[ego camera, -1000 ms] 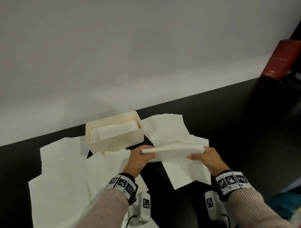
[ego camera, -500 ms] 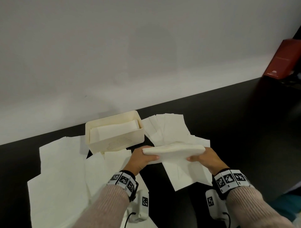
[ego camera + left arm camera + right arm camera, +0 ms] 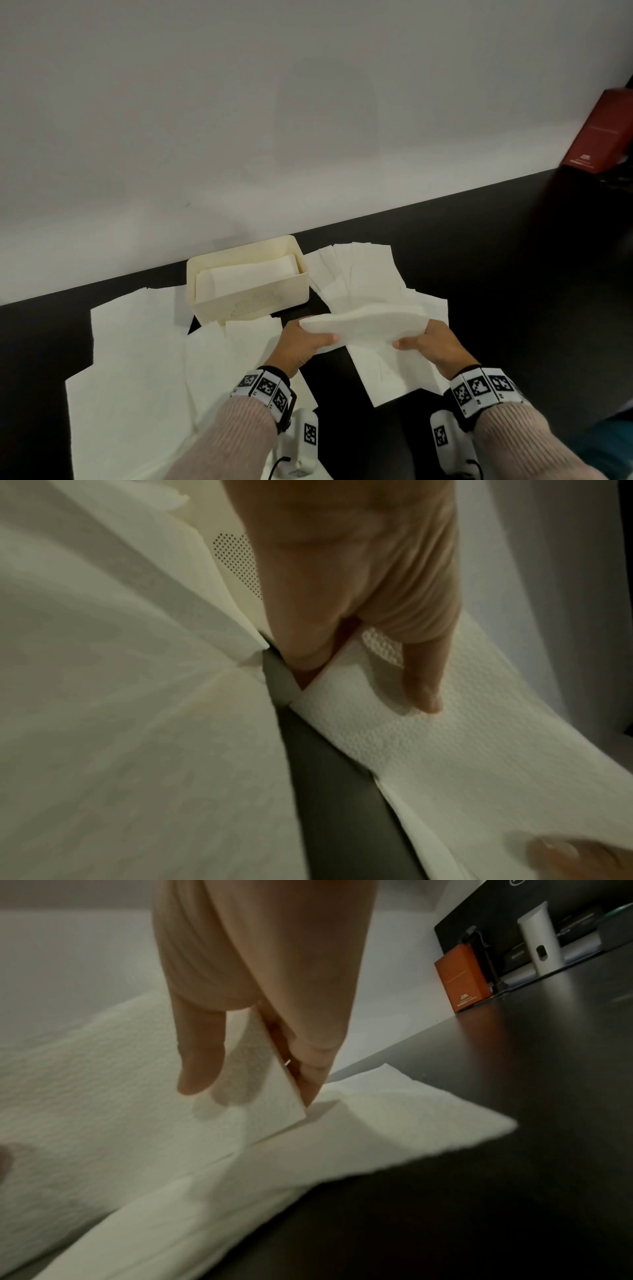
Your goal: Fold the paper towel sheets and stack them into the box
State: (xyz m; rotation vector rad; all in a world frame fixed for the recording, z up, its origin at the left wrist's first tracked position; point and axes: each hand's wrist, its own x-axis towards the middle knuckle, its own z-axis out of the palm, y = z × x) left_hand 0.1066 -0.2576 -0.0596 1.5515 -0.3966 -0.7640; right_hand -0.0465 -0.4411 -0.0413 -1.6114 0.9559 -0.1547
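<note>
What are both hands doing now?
Left hand: pinches the left end of the folded white paper towel sheet.
Right hand: pinches its right end.

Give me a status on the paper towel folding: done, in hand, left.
Done: at least one folded sheet lies in the cream box. In hand: the left hand and right hand each pinch an end of a folded sheet held above the table, not yet boxed. Left: unfolded sheets spread left of the box, and more to its right.
</note>
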